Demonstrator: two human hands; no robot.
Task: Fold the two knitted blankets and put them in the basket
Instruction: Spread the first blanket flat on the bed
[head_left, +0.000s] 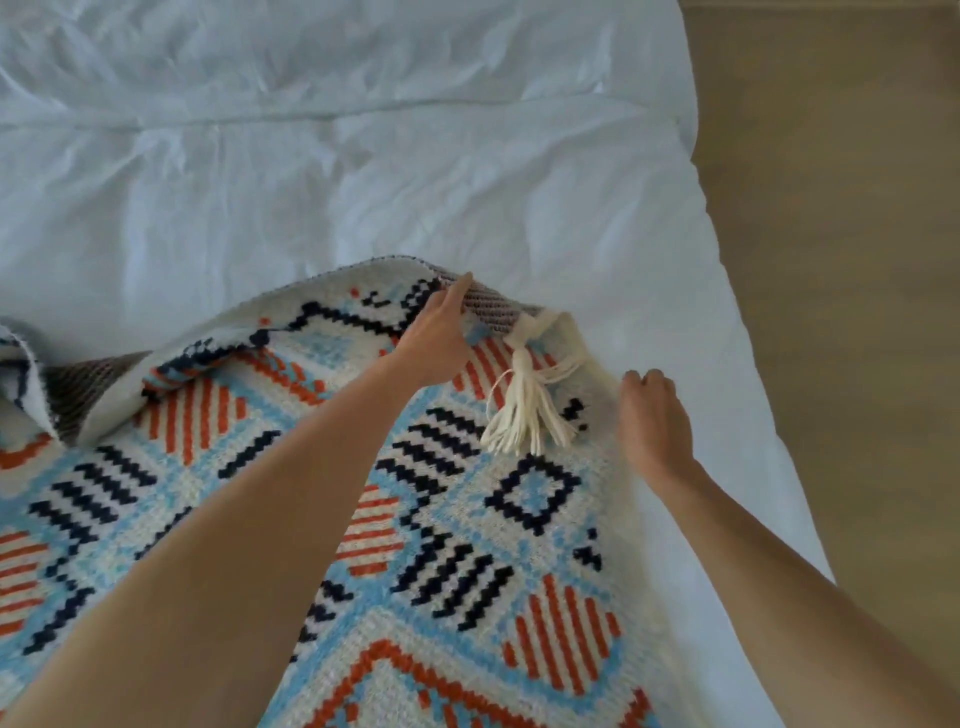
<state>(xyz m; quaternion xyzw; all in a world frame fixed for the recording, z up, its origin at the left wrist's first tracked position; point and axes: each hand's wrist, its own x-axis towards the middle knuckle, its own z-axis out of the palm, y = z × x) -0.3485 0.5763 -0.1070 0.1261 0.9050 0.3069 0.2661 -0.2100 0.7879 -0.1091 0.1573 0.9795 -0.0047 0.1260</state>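
Closest to the camera, well nearer than the cream tassel (524, 415), two bare forearms reach out over a knitted blanket (467, 519) patterned in orange, pale blue and navy, which lies spread face up on a bed. Just right of the tassel, the right hand (652, 421) sits on the blanket's white border with its fingers curled down onto the edge; I judge it is gripping the knit there. Just beyond and left of the tassel, the left hand (434, 338) meets a turned-over corner (493, 312) that shows the grey-brown underside. One digit lies straight along that flap and the rest are hidden, so I cannot tell whether they pinch it. Far to the left of the tassel, another stretch of edge (78, 395) is rumpled and flipped over too. Beyond the tassel stretches a white duvet (363, 182), creased, and far to its right is a strip of wooden floor (857, 260). As I read it, the task is barely begun: this blanket is being straightened, no fold is made, and neither the second blanket nor the basket is in view.
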